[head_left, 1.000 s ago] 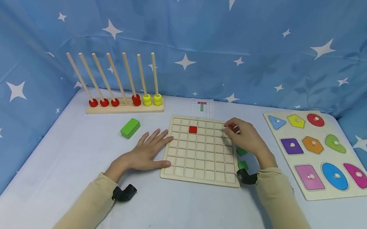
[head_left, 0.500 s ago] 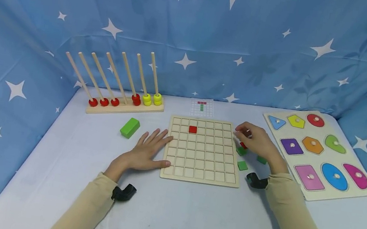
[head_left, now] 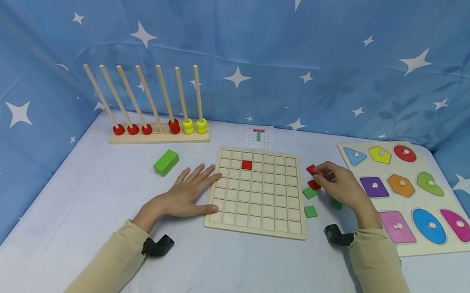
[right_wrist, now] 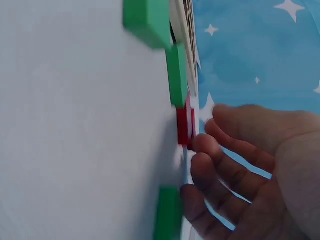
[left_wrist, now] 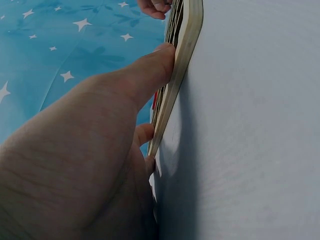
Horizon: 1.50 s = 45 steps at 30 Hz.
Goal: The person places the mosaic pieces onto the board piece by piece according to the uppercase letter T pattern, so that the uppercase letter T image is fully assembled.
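My left hand (head_left: pixel 191 193) lies with straight, spread fingers at the left edge of the wooden grid board (head_left: pixel 259 200); in the left wrist view the thumb (left_wrist: pixel 150 70) meets the board's rim. One red square tile (head_left: pixel 247 165) sits in a cell near the top of the grid. My right hand (head_left: pixel 340 185) hovers right of the board, thumb and fingers bent and apart, nothing between them. Close to its fingertips lie two loose red tiles (head_left: pixel 314 185). Green tiles (head_left: pixel 310 211) lie around them, one of them (head_left: pixel 336 203) partly under the hand.
A small pattern card (head_left: pixel 258 137) lies behind the board. To the left are a green block (head_left: pixel 166 162) and a peg abacus (head_left: pixel 158 139) with red and yellow rings. The knobbed shape puzzle (head_left: pixel 408 208) lies at the right, and a blue star curtain (head_left: pixel 250 42) hangs behind.
My right hand has moved right and slightly toward me, off the board's upper right part to the loose tiles, uncovering red and green ones. The left hand has stayed in place.
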Available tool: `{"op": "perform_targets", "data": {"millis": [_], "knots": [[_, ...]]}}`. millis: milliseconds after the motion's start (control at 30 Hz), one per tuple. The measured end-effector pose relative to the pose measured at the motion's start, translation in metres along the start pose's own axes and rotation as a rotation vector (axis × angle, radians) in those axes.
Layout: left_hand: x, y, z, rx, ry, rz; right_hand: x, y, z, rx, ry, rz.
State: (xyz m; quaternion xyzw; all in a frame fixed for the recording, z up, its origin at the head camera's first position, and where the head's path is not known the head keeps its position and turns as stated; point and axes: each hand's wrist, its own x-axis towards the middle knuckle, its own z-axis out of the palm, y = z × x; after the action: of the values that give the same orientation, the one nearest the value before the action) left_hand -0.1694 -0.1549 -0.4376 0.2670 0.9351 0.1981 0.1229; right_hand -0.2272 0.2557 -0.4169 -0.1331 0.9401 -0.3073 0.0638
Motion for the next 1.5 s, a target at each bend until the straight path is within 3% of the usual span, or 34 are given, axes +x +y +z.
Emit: {"op": "perform_targets", "data": {"millis": [267, 633, 1233, 1500], "knots": [[0.002, 0.001, -0.001, 0.002, -0.005, -0.001, -0.007, 0.009, -0.011, -0.001, -0.107, 0.046], [0.004, 0.002, -0.003, 0.008, -0.012, -0.001, -0.009, 0.009, -0.011, 0.034, -0.112, 0.016], [0.001, 0.001, 0.003, -0.009, -0.013, -0.01, -0.002, 0.011, -0.006, 0.16, -0.048, 0.093], [0.001, 0.003, 0.0, -0.003, 0.004, -0.01, 0.006, 0.003, -0.003, 0.187, 0.039, 0.075]]}}
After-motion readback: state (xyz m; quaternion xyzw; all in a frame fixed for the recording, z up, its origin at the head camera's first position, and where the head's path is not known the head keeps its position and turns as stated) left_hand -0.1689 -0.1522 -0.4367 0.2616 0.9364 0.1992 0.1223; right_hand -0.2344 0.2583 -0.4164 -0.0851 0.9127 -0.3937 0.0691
